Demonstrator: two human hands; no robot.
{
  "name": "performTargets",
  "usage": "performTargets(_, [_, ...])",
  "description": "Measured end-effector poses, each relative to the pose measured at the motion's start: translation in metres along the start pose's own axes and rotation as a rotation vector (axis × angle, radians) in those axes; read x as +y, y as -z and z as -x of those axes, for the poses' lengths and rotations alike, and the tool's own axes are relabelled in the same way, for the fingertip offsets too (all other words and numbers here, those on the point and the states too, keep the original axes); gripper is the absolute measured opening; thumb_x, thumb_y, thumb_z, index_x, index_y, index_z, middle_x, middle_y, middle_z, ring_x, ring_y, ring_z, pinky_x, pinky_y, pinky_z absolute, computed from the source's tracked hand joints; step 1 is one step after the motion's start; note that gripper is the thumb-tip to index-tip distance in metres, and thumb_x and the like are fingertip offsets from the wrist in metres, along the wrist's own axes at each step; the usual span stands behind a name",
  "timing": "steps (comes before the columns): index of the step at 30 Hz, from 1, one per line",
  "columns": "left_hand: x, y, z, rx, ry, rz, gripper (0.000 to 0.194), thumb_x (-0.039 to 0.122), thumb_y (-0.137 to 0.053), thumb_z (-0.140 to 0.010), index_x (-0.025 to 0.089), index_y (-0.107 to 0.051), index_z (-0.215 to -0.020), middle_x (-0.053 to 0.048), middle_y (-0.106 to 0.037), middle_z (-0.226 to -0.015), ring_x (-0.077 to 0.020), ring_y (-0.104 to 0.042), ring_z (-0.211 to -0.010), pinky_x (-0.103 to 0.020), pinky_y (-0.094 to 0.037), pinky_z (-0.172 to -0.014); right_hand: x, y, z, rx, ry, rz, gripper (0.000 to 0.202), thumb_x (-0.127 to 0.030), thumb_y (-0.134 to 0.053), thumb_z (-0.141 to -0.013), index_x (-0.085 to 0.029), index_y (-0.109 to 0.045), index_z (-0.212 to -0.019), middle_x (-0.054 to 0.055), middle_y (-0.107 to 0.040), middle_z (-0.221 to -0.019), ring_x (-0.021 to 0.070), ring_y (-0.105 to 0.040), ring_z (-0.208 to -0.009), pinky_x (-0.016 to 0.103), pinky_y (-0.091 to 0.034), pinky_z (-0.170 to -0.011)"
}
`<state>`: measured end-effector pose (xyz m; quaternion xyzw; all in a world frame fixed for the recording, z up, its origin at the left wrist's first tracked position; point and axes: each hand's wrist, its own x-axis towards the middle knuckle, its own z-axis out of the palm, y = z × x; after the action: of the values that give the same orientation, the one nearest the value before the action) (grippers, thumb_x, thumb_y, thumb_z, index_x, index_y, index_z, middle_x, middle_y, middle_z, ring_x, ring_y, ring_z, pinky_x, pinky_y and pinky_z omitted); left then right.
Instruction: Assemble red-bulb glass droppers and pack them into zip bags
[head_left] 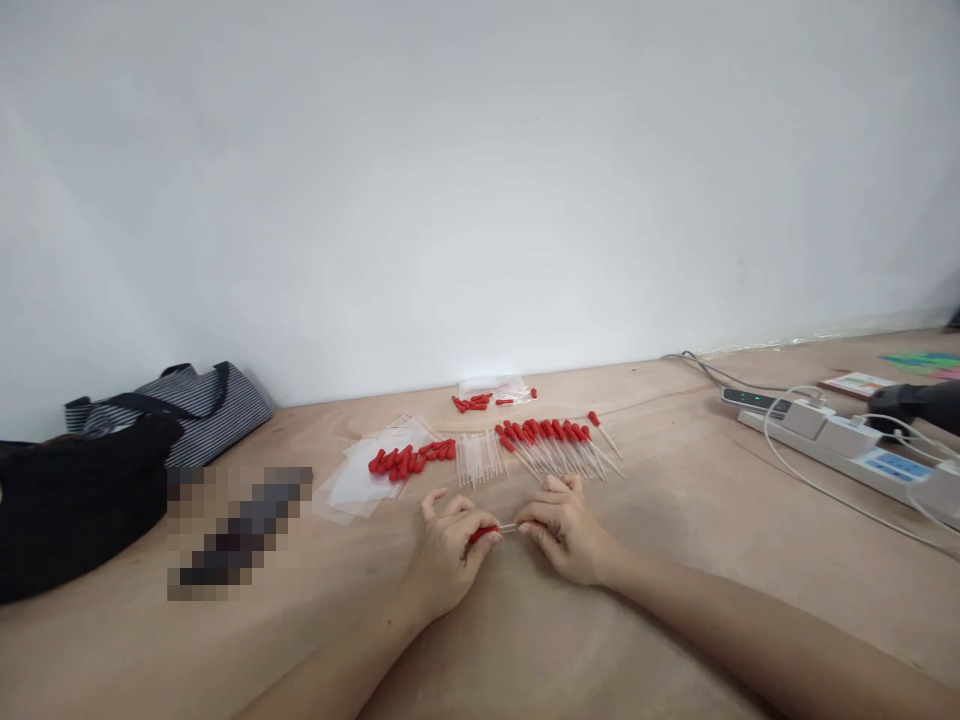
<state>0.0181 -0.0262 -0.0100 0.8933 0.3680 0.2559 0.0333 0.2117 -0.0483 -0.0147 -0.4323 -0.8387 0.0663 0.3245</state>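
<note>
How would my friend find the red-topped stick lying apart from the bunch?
On the brown table before the pale wall, look just past the right hand. There lies a bunch of red-topped sticks. The lone stick is at its right end, with a gap between it and its neighbours.

Your left hand [450,548] hid part of the red bulb [481,534], the left edge cut off black fabric [75,510], and pixelation obscured a dark object [247,525].

A striped bag [238,412] sits behind a bundle of black fabric [75,520] at left — across the bench [750,500], white chargers [851,438] line a power strip [891,483] beside a green-lit black device [750,400].
</note>
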Motion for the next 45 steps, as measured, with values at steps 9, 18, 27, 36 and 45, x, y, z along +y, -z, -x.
performTargets(9, [0.001, -0.001, 0.0, -0.006, -0.036, 0.01, 0.013, 0.026, -0.046, -0.08, 0.022, -0.058, -0.076, 0.002, -0.064, -0.068, -0.0145, -0.054, -0.072, -0.045, -0.017, -0.091, -0.003, -0.003, -0.004, -0.076, -0.057, -0.007, 0.02, -0.02, -0.041, -0.081, -0.018, -0.056, -0.067, -0.001, -0.06, -0.061, 0.0131, -0.044, -0.068, 0.032, -0.021, -0.071])
performTargets(18, [0.0, -0.001, 0.0, -0.028, -0.037, 0.022, 0.013, 0.027, -0.047, -0.08, 0.022, -0.058, -0.074, 0.003, -0.064, -0.067, -0.0147, -0.054, -0.072, -0.045, -0.016, -0.092, -0.005, -0.007, -0.007, -0.131, -0.082, -0.01, 0.024, -0.018, -0.039, -0.082, -0.019, -0.056, -0.065, -0.002, -0.062, -0.062, 0.012, -0.043, -0.065, 0.032, -0.02, -0.071])
performTargets(27, [-0.002, 0.002, -0.004, -0.033, 0.058, 0.075, 0.015, 0.034, -0.052, -0.077, 0.025, -0.058, -0.088, 0.001, -0.065, -0.078, -0.0165, -0.054, -0.078, -0.047, -0.017, -0.092, 0.0, 0.0, -0.009, -0.131, -0.134, -0.041, 0.032, -0.026, -0.033, -0.087, -0.02, -0.056, -0.067, -0.002, -0.059, -0.06, 0.0133, -0.044, -0.067, 0.032, -0.022, -0.073])
performTargets(36, [-0.011, 0.001, -0.003, 0.026, 0.099, 0.053, 0.018, 0.037, -0.048, -0.08, 0.026, -0.061, -0.086, 0.001, -0.064, -0.075, -0.0168, -0.054, -0.077, -0.045, -0.02, -0.092, 0.011, 0.008, -0.006, -0.042, -0.174, -0.125, 0.024, -0.04, -0.044, -0.083, -0.023, -0.06, -0.081, 0.0, -0.063, -0.072, 0.0149, -0.048, -0.075, 0.035, -0.024, -0.078])
performTargets(45, [-0.004, 0.001, -0.001, 0.033, 0.068, 0.065, 0.015, 0.03, -0.049, -0.079, 0.025, -0.063, -0.08, 0.001, -0.064, -0.069, -0.0165, -0.054, -0.075, -0.047, -0.019, -0.091, 0.003, -0.001, -0.003, 0.008, -0.128, -0.046, 0.027, -0.027, -0.039, -0.085, -0.019, -0.055, -0.065, -0.002, -0.053, -0.055, 0.0132, -0.044, -0.067, 0.033, -0.023, -0.075])
